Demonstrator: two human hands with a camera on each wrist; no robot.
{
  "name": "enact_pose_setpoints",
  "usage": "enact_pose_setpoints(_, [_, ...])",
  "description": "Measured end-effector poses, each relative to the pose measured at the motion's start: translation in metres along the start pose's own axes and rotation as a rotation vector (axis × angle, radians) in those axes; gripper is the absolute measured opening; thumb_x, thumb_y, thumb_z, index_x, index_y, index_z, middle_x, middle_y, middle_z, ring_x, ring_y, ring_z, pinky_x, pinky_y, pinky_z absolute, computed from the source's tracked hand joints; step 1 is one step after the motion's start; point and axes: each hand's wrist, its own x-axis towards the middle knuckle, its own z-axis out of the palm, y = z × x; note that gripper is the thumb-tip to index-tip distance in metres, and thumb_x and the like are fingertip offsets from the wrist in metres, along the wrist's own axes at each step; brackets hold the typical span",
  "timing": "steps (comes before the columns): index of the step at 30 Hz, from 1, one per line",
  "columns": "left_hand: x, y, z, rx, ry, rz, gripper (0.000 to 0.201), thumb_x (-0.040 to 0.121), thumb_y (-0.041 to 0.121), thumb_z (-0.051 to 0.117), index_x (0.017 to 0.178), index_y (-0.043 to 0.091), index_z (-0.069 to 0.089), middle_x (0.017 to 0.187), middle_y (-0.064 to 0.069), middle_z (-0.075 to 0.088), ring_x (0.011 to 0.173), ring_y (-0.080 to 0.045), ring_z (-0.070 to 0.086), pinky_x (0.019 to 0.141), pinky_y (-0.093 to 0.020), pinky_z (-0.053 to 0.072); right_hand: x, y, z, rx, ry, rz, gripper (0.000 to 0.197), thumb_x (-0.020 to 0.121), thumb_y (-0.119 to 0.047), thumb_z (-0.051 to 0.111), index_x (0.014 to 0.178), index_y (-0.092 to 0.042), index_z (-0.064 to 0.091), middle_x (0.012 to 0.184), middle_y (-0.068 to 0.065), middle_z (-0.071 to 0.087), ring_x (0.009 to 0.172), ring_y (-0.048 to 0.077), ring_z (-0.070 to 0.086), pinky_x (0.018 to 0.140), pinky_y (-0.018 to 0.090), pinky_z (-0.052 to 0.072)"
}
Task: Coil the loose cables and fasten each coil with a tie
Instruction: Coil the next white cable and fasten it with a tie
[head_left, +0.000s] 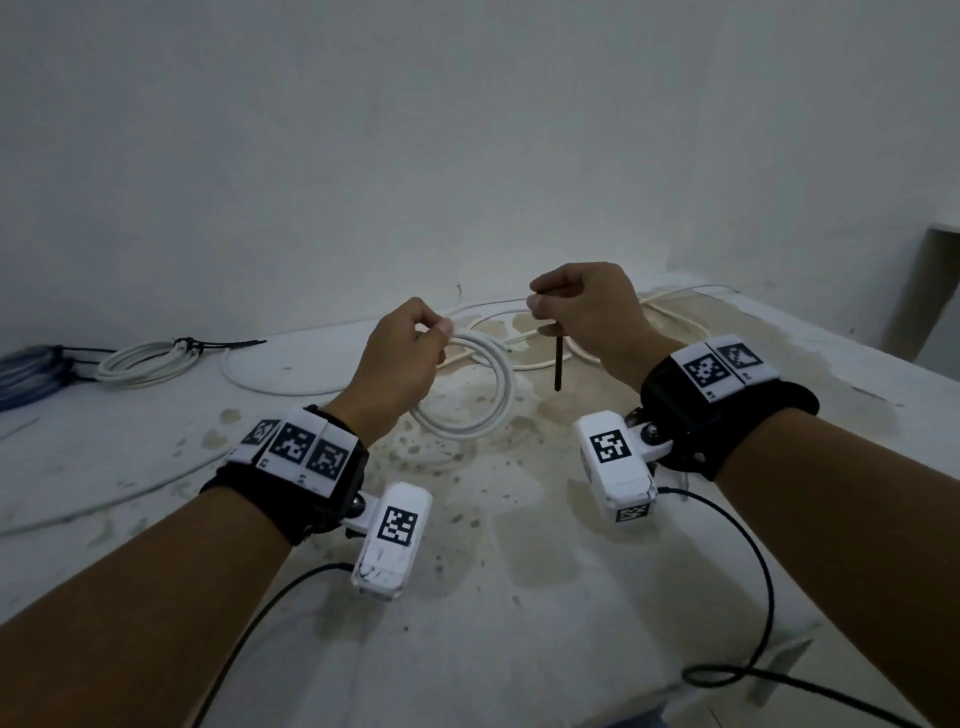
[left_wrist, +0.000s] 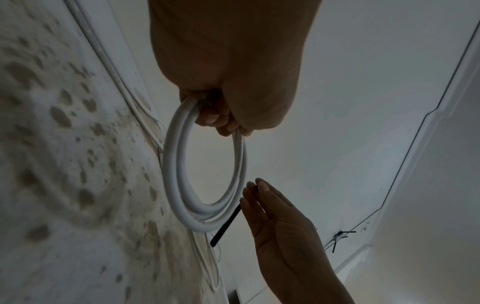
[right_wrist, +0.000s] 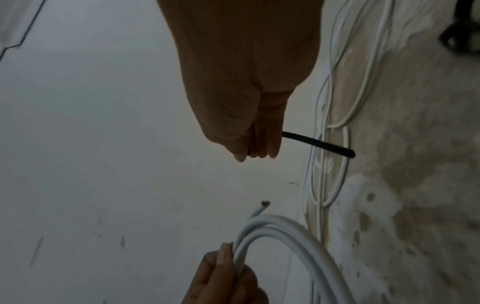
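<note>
Head view: left hand (head_left: 402, 356) grips the white coil (head_left: 475, 382) at its top, lifted over the middle of the counter (head_left: 519, 597). Right hand (head_left: 584, 312) pinches a black tie (head_left: 558, 361), hanging free beside the coil. A tied coil (head_left: 148, 358) lies near the back-left edge.

Left wrist: fingers (left_wrist: 215, 117) curl round the turns; several strands stacked loosely. Risk: they spring apart if the grip relaxes while threading.

Right wrist: fingertips (right_wrist: 255, 151) clamp one end of the tie. The cable's cut end (right_wrist: 262, 207) sticks out; the tie could miss it.

Bare forearms wear black fabric wrist straps (head_left: 727, 415) carrying white blocks printed with black square markers (head_left: 306, 449), white camera housings (head_left: 389, 540), thin black cables (head_left: 748, 571).
</note>
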Motion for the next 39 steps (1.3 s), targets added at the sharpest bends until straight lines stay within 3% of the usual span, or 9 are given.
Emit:
enact_pose_setpoints(11, [0.034, -0.016, -0.086, 0.123, 0.179, 0.107, 0.017, 0.097, 0.026, 0.053, 0.088, 0.012, 0.053, 0.062, 0.001, 0.056, 0.042, -0.004, 0.039, 0.043, -0.02, 0.032, 0.044, -0.044, 0.15, 0.276, -0.159, -0.085, 0.005, 0.087, -0.008, 0.07, 0.09, -0.006, 0.072, 0.082, 0.013, 0.074, 0.073, 0.022, 0.074, 0.069, 0.03, 0.06])
enact_pose_setpoints(14, [0.046, -0.02, -0.109, 0.226, 0.211, 0.13, 0.019, 0.098, 0.026, 0.052, 0.091, 0.008, 0.053, 0.065, 0.0, 0.057, 0.043, -0.003, 0.04, 0.044, -0.017, 0.033, 0.056, -0.054, 0.182, 0.235, -0.184, -0.155, 0.007, 0.089, -0.014, 0.069, 0.087, -0.01, 0.074, 0.075, 0.004, 0.074, 0.067, 0.013, 0.072, 0.069, 0.028, 0.059])
enact_pose_setpoints(17, [0.06, -0.023, -0.122, 0.279, 0.25, 0.132, 0.019, 0.098, 0.028, 0.052, 0.091, 0.01, 0.055, 0.07, 0.0, 0.062, 0.054, -0.01, 0.051, 0.052, -0.02, 0.039, 0.07, -0.057, 0.203, 0.14, -0.182, -0.223, 0.011, 0.089, -0.02, 0.068, 0.081, -0.014, 0.075, 0.064, -0.007, 0.068, 0.056, -0.002, 0.061, 0.063, 0.017, 0.05])
enact_pose_setpoints(21, [0.075, -0.033, -0.123, 0.271, 0.256, 0.105, 0.018, 0.098, 0.027, 0.051, 0.092, 0.011, 0.055, 0.067, 0.002, 0.06, 0.047, -0.003, 0.045, 0.047, -0.017, 0.036, 0.082, -0.045, 0.21, 0.137, -0.226, -0.129, 0.015, 0.089, -0.021, 0.068, 0.082, -0.01, 0.075, 0.067, -0.004, 0.069, 0.055, -0.001, 0.06, 0.059, 0.013, 0.047])
enact_pose_setpoints(28, [0.079, -0.056, -0.123, 0.317, 0.148, -0.018, 0.017, 0.097, 0.028, 0.053, 0.088, 0.013, 0.056, 0.069, 0.0, 0.059, 0.041, 0.003, 0.045, 0.048, -0.023, 0.035, 0.085, -0.023, 0.209, 0.111, -0.336, 0.081, 0.013, 0.09, -0.017, 0.068, 0.088, -0.004, 0.071, 0.076, 0.005, 0.07, 0.059, 0.013, 0.065, 0.052, 0.023, 0.054])
enact_pose_setpoints(31, [0.079, -0.053, -0.133, 0.336, 0.071, -0.057, 0.016, 0.097, 0.027, 0.054, 0.087, 0.014, 0.056, 0.07, -0.001, 0.057, 0.036, 0.003, 0.042, 0.045, -0.021, 0.03, 0.085, -0.003, 0.209, -0.02, -0.362, 0.172, 0.013, 0.09, -0.015, 0.067, 0.083, -0.004, 0.067, 0.077, 0.01, 0.069, 0.059, 0.018, 0.062, 0.059, 0.031, 0.057])
enact_pose_setpoints(34, [0.077, -0.052, -0.145, 0.366, 0.023, -0.107, 0.016, 0.097, 0.028, 0.054, 0.09, 0.014, 0.057, 0.07, 0.0, 0.057, 0.037, -0.001, 0.04, 0.042, -0.019, 0.031, 0.082, 0.018, 0.211, -0.296, -0.573, 0.205, 0.015, 0.089, -0.008, 0.067, 0.075, -0.012, 0.064, 0.073, 0.009, 0.067, 0.061, 0.02, 0.063, 0.061, 0.031, 0.056])
enact_pose_setpoints(36, [0.075, -0.053, -0.148, 0.355, 0.001, -0.145, 0.017, 0.097, 0.029, 0.054, 0.091, 0.014, 0.058, 0.07, -0.001, 0.059, 0.039, -0.003, 0.036, 0.039, -0.018, 0.031, 0.079, 0.024, 0.216, -0.423, -0.734, 0.132, 0.01, 0.085, -0.007, 0.07, 0.078, -0.015, 0.068, 0.075, 0.01, 0.07, 0.064, 0.022, 0.066, 0.065, 0.032, 0.058])
enact_pose_setpoints(39, [0.074, -0.055, -0.148, 0.341, -0.04, -0.175, 0.018, 0.097, 0.029, 0.055, 0.09, 0.013, 0.059, 0.068, -0.002, 0.059, 0.039, -0.006, 0.034, 0.038, -0.019, 0.03, 0.074, 0.021, 0.222, -0.614, -0.875, -0.052, 0.01, 0.08, -0.025, 0.076, 0.087, -0.02, 0.074, 0.089, 0.005, 0.073, 0.08, 0.022, 0.068, 0.077, 0.036, 0.056])
